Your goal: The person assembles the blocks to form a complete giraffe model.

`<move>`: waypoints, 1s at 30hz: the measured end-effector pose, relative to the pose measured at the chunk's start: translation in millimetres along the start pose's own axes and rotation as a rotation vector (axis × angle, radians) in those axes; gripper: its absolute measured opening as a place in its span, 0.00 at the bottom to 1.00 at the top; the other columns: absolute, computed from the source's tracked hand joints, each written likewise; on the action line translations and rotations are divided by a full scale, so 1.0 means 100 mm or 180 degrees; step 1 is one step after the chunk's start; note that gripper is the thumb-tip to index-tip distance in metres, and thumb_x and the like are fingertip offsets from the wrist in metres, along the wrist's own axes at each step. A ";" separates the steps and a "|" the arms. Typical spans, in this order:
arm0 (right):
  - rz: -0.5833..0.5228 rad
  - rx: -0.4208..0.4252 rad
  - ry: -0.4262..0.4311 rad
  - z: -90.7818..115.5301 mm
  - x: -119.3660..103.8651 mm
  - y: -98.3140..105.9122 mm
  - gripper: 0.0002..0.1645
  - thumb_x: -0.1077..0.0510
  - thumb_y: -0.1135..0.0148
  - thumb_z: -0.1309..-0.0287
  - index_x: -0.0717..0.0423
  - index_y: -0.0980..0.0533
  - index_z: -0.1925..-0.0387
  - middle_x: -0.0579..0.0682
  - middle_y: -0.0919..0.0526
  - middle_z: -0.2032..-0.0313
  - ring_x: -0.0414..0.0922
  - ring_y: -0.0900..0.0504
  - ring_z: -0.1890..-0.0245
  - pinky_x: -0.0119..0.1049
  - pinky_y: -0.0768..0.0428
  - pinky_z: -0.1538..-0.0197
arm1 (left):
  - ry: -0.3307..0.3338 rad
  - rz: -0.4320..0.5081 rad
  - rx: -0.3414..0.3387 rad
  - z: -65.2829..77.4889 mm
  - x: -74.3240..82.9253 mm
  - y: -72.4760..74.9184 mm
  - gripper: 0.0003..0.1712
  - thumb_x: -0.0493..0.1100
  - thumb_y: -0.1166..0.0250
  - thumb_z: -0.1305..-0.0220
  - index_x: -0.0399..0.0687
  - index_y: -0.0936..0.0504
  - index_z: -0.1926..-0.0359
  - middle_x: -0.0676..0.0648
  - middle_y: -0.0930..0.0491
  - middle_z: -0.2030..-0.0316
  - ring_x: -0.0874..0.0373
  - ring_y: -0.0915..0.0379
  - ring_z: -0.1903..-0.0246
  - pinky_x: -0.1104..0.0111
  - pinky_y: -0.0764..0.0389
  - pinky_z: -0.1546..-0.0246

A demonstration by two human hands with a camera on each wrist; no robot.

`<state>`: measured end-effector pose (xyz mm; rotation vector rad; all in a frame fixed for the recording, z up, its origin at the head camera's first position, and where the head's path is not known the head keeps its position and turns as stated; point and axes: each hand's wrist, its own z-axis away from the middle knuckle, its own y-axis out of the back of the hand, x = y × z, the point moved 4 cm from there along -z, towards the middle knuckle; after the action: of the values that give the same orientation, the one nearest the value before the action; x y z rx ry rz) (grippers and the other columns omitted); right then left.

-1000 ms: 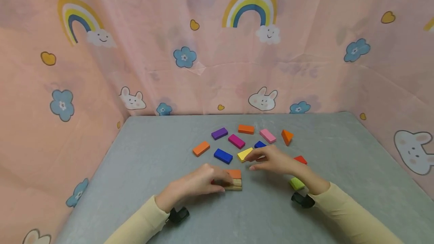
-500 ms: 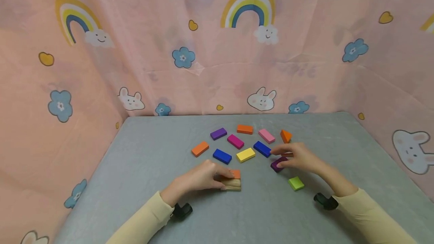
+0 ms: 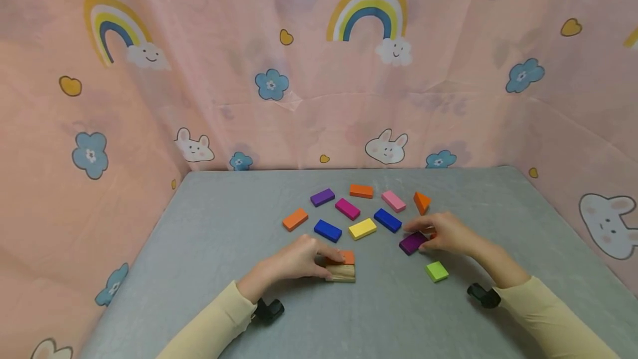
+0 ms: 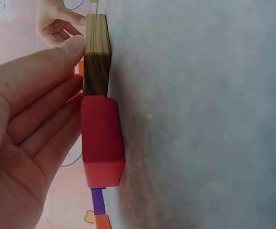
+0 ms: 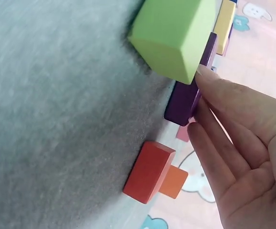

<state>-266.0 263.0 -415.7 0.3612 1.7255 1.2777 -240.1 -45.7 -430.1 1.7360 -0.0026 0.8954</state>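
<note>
My left hand (image 3: 291,263) rests its fingertips on a low group of blocks: a wood-grain block (image 3: 341,273) in front and an orange block (image 3: 348,257) behind it. In the left wrist view its thumb tip touches the top edge of the wood-grain block (image 4: 97,62); a red block (image 4: 102,138) lies against its end, hidden in the head view. My right hand (image 3: 451,234) pinches the right end of a dark purple block (image 3: 411,242) on the table. A red block (image 5: 149,171) and a lime green block (image 5: 176,38) lie near that hand.
Beyond the hands lie a yellow block (image 3: 362,229), two blue blocks, a magenta block (image 3: 347,209), a pink block (image 3: 394,201), a violet block (image 3: 322,197), two orange blocks and an orange triangular block (image 3: 421,203). The grey table (image 3: 224,204) ends at a patterned curtain.
My right hand has moved right from beside the yellow block to the dark purple block, uncovering the blue block. My left hand has shifted slightly, staying on the wood-grain and orange blocks.
</note>
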 end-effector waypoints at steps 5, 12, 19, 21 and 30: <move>-0.0046 -0.0066 -0.0022 -0.02 0.02 -0.02 0.23 0.66 0.28 0.56 0.55 0.19 0.53 0.50 0.15 0.56 0.52 0.18 0.53 0.46 0.19 0.52 | 0.0048 0.0014 -0.0016 0.00 -0.01 0.00 0.22 0.47 0.28 0.48 0.55 0.16 0.49 0.58 0.18 0.51 0.70 0.27 0.46 0.78 0.27 0.48; -0.0211 -0.0186 -0.0040 -0.06 0.08 -0.02 0.20 0.66 0.28 0.55 0.53 0.18 0.56 0.50 0.15 0.57 0.52 0.18 0.54 0.45 0.19 0.53 | 0.0059 0.0021 -0.0009 0.00 -0.02 -0.01 0.23 0.47 0.27 0.48 0.56 0.16 0.49 0.59 0.18 0.51 0.71 0.28 0.45 0.79 0.27 0.47; -0.0355 -0.0311 -0.0096 -0.10 0.15 -0.03 0.19 0.64 0.28 0.54 0.53 0.18 0.56 0.50 0.16 0.56 0.52 0.19 0.53 0.44 0.19 0.52 | 0.0068 0.0033 -0.0031 0.00 -0.02 0.00 0.23 0.47 0.28 0.48 0.57 0.17 0.48 0.59 0.19 0.50 0.71 0.27 0.45 0.78 0.27 0.47; -0.0386 -0.0335 -0.0127 -0.11 0.16 -0.03 0.19 0.63 0.28 0.54 0.52 0.18 0.57 0.50 0.16 0.56 0.51 0.19 0.52 0.44 0.19 0.52 | 0.0068 0.0020 -0.0032 0.00 -0.02 0.00 0.23 0.47 0.28 0.47 0.57 0.17 0.48 0.59 0.19 0.50 0.70 0.27 0.46 0.78 0.27 0.47; -0.0511 -0.0247 -0.0143 -0.09 0.14 -0.02 0.19 0.60 0.28 0.52 0.54 0.18 0.55 0.51 0.16 0.55 0.52 0.20 0.52 0.43 0.19 0.52 | 0.0060 0.0000 -0.0035 -0.01 -0.03 -0.01 0.22 0.48 0.28 0.48 0.57 0.16 0.49 0.58 0.18 0.51 0.71 0.26 0.48 0.78 0.26 0.49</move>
<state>-280.3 266.7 -424.1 0.2003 1.6280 1.2070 -242.3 -45.4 -432.3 1.7174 0.0050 0.9101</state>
